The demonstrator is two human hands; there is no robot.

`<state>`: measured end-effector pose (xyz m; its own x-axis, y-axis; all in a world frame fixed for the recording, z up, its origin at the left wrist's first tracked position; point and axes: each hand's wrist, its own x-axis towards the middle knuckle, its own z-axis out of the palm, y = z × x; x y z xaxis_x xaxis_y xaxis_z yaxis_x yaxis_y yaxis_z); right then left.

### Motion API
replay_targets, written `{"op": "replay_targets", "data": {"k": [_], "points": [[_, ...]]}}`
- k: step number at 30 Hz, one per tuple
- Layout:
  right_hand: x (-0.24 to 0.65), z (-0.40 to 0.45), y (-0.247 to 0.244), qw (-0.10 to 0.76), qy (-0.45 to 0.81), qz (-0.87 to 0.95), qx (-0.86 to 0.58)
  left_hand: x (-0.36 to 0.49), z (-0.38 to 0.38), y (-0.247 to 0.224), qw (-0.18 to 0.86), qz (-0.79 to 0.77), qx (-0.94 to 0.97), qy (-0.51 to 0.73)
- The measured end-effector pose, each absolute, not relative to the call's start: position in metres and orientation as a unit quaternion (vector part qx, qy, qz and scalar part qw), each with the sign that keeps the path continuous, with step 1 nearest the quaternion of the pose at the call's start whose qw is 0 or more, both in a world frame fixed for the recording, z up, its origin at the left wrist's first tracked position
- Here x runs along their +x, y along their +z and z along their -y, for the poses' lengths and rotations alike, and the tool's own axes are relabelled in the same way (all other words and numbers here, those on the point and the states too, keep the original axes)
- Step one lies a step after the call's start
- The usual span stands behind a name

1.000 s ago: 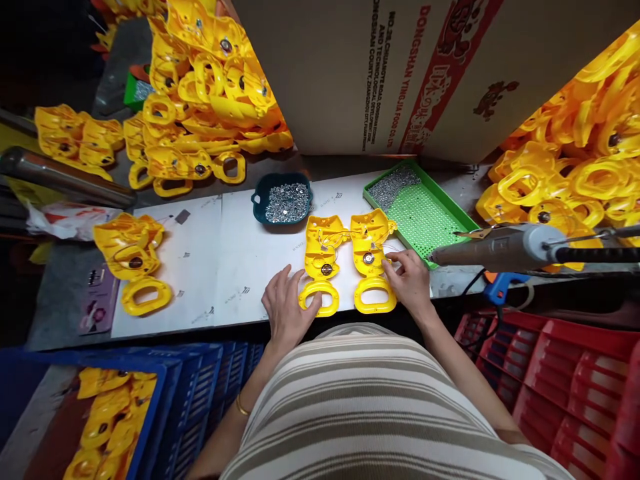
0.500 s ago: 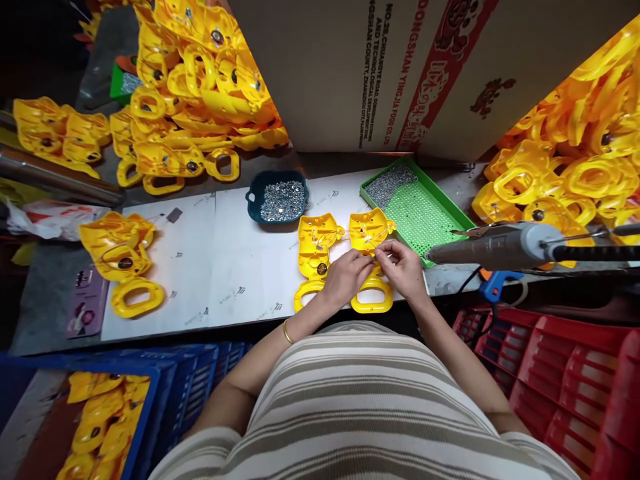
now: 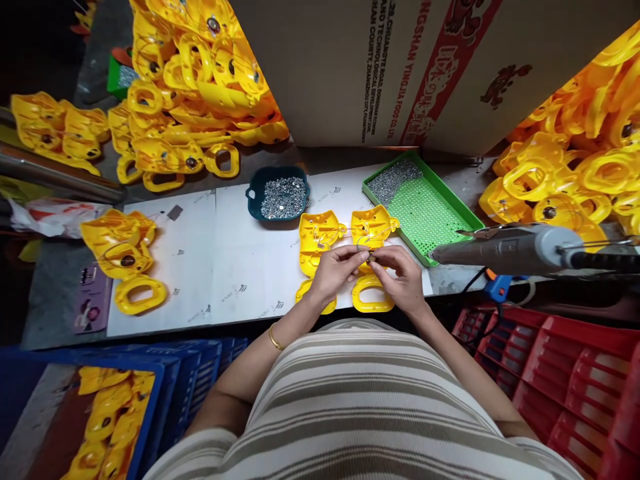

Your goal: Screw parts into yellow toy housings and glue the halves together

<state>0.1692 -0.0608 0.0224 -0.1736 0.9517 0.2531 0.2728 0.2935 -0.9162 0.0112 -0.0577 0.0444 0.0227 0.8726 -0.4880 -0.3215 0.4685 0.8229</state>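
My left hand (image 3: 336,272) and my right hand (image 3: 401,275) meet fingertip to fingertip, both pinching at a small dark piece too small to name. They are over a yellow plastic shell half (image 3: 369,224) with an oval loop handle (image 3: 373,305) at its near end. Left of it lies a matching yellow shell half (image 3: 316,233), with thin wires inside; its lower part is partly behind my left hand. A thin red wire runs between the two shells. My fingers hide the middle of the right shell.
A dark bowl of screws (image 3: 279,198) and a green tray (image 3: 440,220) holding small metal parts stand behind. An electric screwdriver (image 3: 500,248) hangs at right. Another yellow shell (image 3: 120,247) lies left. Piles of shells flank a large carton (image 3: 340,80). Crates stand below.
My left hand has turned, its fingers now pointing at the right hand's fingertips. Both hands have come together, and a small dark piece shows between them. The shells stay in place.
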Motion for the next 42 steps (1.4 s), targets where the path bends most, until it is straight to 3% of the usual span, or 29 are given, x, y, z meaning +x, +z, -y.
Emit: {"op": "replay_targets", "data": {"k": [4, 14, 19, 22, 31, 42], "points": [[0.170, 0.060, 0.021, 0.435, 0.451, 0.627, -0.464, 0.014, 0.064, 0.035, 0.593, -0.571, 0.321, 0.469], [0.183, 0.057, 0.019, 0.366, 0.287, 0.750, -0.470, 0.010, 0.070, 0.024, 0.575, -0.589, 0.349, 0.447], [0.184, 0.055, 0.013, 0.293, 0.247, 0.748, -0.541, 0.000, 0.075, 0.021, 0.345, -0.631, 0.585, 0.375], [0.180, 0.055, 0.012, 0.258, 0.212, 0.774, -0.538, -0.001, 0.078, 0.018, 0.283, -0.628, 0.658, 0.304], [0.175, 0.050, 0.007, 0.203, 0.158, 0.792, -0.554, 0.009, 0.080, 0.008, 0.361, -0.611, 0.655, 0.258], [0.174, 0.048, 0.007, 0.187, 0.134, 0.811, -0.538, 0.015, 0.073, 0.008, 0.347, -0.629, 0.647, 0.254]]}}
